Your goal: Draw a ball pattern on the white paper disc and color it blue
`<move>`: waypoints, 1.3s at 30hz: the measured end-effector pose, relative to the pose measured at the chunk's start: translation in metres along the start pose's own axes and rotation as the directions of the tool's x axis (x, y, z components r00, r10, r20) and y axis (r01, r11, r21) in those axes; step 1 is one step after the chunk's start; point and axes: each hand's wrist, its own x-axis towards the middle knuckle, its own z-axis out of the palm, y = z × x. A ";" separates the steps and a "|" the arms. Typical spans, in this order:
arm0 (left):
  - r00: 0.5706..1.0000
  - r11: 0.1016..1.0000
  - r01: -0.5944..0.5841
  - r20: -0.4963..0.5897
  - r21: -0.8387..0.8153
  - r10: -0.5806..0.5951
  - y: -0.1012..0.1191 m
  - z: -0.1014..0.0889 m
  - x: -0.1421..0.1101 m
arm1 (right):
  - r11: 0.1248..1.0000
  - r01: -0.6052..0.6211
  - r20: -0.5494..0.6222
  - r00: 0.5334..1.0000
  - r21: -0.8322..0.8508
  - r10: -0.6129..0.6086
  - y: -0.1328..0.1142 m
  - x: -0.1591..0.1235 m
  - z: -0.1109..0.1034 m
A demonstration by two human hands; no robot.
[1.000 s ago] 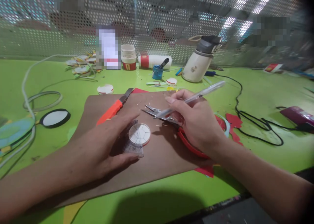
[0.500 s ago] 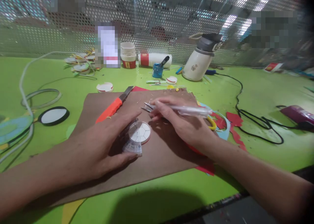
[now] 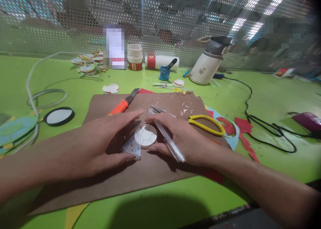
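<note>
A small white paper disc with pencilled hexagon lines lies on a brown board. My left hand presses a clear plastic protractor flat beside the disc, fingers stretched out. My right hand rests at the disc's right edge, its fingers closed round a clear pen that lies across them, tip pointing away from me. Yellow-handled scissors lie on the board just right of my right hand.
An orange utility knife lies at the board's far left. A black cable, red paper scraps and a purple object sit to the right. Paper cups, a blue pot and a white flask stand at the back. A hose and a black-rimmed disc lie left.
My right hand came down from above the scissors to the disc, and the pen swung round to lie along my fingers. The scissors' yellow handles now show. My left hand stayed on the protractor.
</note>
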 end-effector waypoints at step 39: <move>0.997 0.999 -0.046 0.056 -0.014 0.047 -0.006 -0.004 -0.004 | 0.994 0.113 0.091 0.990 -0.012 -0.111 0.011 0.001 0.002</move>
